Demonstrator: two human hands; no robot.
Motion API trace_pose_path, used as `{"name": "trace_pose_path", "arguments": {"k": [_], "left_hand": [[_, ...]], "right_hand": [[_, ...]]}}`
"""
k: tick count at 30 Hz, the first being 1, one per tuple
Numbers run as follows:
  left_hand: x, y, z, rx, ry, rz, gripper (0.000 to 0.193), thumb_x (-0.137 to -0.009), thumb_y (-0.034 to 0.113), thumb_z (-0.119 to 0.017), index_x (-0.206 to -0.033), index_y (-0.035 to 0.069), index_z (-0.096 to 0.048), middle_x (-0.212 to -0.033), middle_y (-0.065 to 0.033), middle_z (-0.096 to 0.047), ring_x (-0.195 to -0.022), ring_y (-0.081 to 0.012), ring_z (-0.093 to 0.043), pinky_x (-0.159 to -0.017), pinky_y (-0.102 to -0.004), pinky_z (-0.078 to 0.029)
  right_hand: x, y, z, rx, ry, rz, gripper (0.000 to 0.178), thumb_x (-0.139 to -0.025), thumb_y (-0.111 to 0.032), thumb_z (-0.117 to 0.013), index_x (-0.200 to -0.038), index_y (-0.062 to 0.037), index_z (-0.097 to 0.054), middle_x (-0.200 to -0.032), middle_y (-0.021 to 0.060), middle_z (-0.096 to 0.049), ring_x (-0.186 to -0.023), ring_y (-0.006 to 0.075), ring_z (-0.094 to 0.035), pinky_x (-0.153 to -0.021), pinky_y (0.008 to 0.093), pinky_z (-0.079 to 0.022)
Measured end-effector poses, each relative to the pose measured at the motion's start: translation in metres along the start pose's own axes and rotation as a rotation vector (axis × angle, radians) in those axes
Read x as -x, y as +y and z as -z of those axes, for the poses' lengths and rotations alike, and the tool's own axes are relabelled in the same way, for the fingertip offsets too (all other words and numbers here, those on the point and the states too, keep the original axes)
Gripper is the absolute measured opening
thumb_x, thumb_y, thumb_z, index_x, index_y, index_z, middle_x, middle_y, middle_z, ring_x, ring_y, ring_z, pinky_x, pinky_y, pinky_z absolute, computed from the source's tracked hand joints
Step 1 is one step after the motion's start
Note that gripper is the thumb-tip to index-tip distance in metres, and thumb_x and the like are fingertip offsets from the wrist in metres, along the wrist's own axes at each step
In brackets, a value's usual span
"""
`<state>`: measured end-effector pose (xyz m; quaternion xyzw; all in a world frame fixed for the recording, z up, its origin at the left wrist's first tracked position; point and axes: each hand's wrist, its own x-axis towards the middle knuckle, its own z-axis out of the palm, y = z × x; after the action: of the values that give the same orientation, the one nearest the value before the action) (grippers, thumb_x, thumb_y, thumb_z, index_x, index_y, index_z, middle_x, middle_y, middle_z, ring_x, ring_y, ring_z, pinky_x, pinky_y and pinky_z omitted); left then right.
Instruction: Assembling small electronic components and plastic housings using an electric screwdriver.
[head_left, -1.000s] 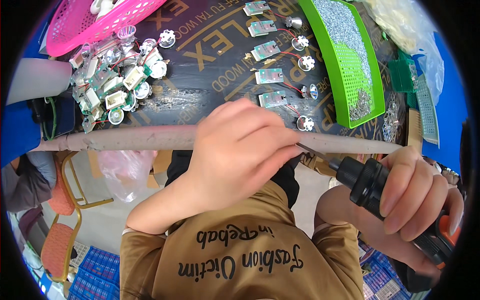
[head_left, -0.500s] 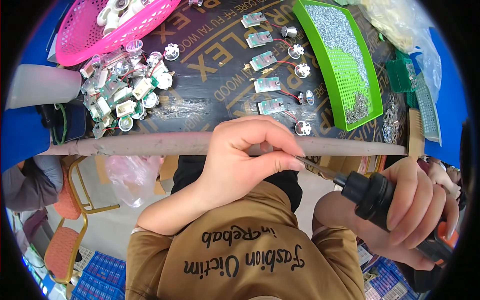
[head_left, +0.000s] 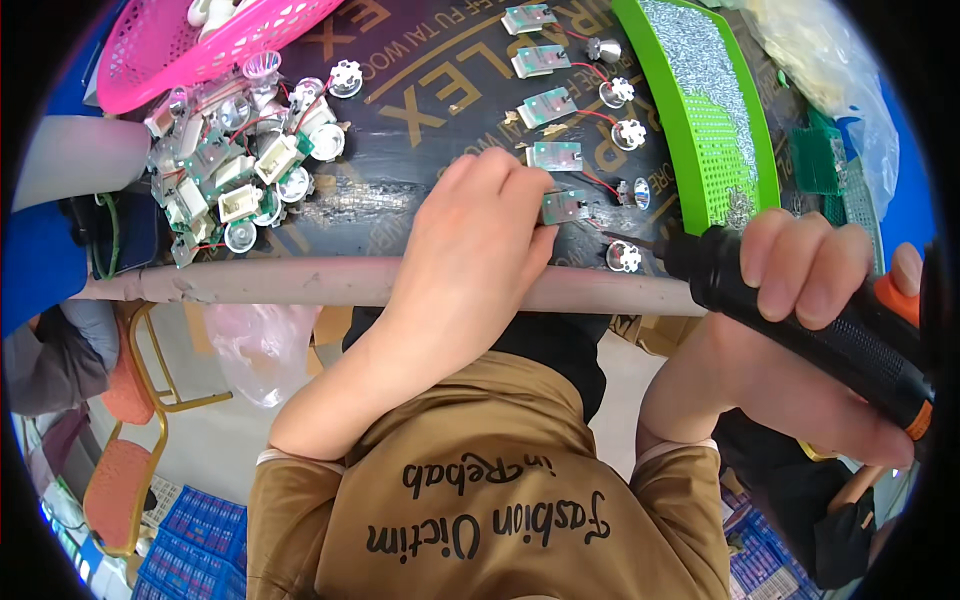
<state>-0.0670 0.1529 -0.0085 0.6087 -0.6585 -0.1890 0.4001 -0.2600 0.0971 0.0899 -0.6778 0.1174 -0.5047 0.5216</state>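
Note:
My left hand (head_left: 478, 240) rests at the table's near edge, thumb and forefinger closed on the left end of the nearest circuit board (head_left: 566, 207), which lies flat. A small lamp head with a clear lens (head_left: 624, 256) lies beside that board. My right hand (head_left: 803, 268) is wrapped round a black electric screwdriver (head_left: 735, 278) with orange parts. Its thin bit points left toward the held board's right end; whether the tip touches is hard to make out. Beyond, several similar boards (head_left: 549, 106) lie in a column, wired in red to lamp heads (head_left: 628, 134).
A green tray (head_left: 690, 205) of small metal screws stands right of the boards. At the left lie a heap of lamp modules (head_left: 238, 203), a pink basket (head_left: 125, 85) of white parts and a whitish cup (head_left: 80, 165). Green baskets (head_left: 818, 160) and plastic bags (head_left: 850, 70) sit far right.
My left hand has moved forward from in front of the table edge onto the nearest board. The screwdriver in my right hand has moved up and forward over the table, its bit now near that board.

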Motion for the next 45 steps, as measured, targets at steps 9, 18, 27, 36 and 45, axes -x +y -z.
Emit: {"name": "trace_pose_path", "arguments": {"k": [9, 18, 27, 36, 45], "left_hand": [[0.001, -0.005, -0.004, 0.008, -0.013, -0.033, 0.027, -0.071, 0.004, -0.073, -0.096, 0.004, -0.064, -0.089, -0.0096, -0.057, -0.085, -0.0316, -0.056, -0.073, -0.0409, -0.047], [0.001, -0.005, -0.004, -0.009, -0.024, -0.039, 0.025, -0.071, 0.004, -0.073, -0.094, 0.004, -0.064, -0.088, -0.0098, -0.057, -0.086, -0.0314, -0.056, -0.074, -0.0409, -0.047], [0.002, -0.003, -0.004, -0.026, -0.034, -0.029, 0.026, -0.069, 0.005, -0.073, -0.094, 0.004, -0.064, -0.089, -0.0098, -0.058, -0.087, -0.0315, -0.057, -0.075, -0.0407, -0.048], [0.000, -0.003, -0.009, -0.099, -0.022, -0.103, 0.017, -0.071, 0.009, -0.069, -0.082, 0.003, -0.058, -0.087, -0.0104, -0.056, -0.087, -0.0279, -0.057, -0.074, -0.0366, -0.052], [-0.003, -0.007, -0.007, -0.084, -0.061, -0.113, 0.022, -0.071, 0.011, -0.074, -0.083, 0.002, -0.058, -0.088, -0.0113, -0.056, -0.090, -0.0296, -0.058, -0.076, -0.0378, -0.052]], "right_hand": [[-0.014, 0.025, -0.017, -0.018, -0.150, -0.073, 0.099, -0.073, -0.082, -0.059, -0.138, -0.0084, -0.045, -0.086, 0.0050, -0.051, -0.069, 0.0180, -0.050, -0.065, 0.0349, -0.038], [-0.019, 0.032, -0.024, -0.048, -0.234, -0.085, 0.102, -0.073, -0.084, -0.057, -0.140, -0.0085, -0.042, -0.086, 0.0061, -0.053, -0.069, 0.0194, -0.051, -0.065, 0.0358, -0.039], [-0.026, 0.031, -0.023, -0.069, -0.352, -0.130, 0.106, -0.066, -0.087, -0.061, -0.138, -0.0108, -0.042, -0.085, 0.0055, -0.055, -0.067, 0.0199, -0.053, -0.065, 0.0371, -0.042], [-0.013, 0.039, -0.029, -0.014, -0.246, -0.036, 0.104, -0.058, -0.091, -0.061, -0.123, -0.0116, -0.046, -0.079, 0.0043, -0.055, -0.061, 0.0209, -0.052, -0.059, 0.0385, -0.042], [-0.021, 0.042, -0.031, -0.021, -0.180, -0.050, 0.106, -0.054, -0.095, -0.055, -0.114, -0.0089, -0.043, -0.074, 0.0048, -0.055, -0.053, 0.0203, -0.052, -0.054, 0.0361, -0.045]]}}
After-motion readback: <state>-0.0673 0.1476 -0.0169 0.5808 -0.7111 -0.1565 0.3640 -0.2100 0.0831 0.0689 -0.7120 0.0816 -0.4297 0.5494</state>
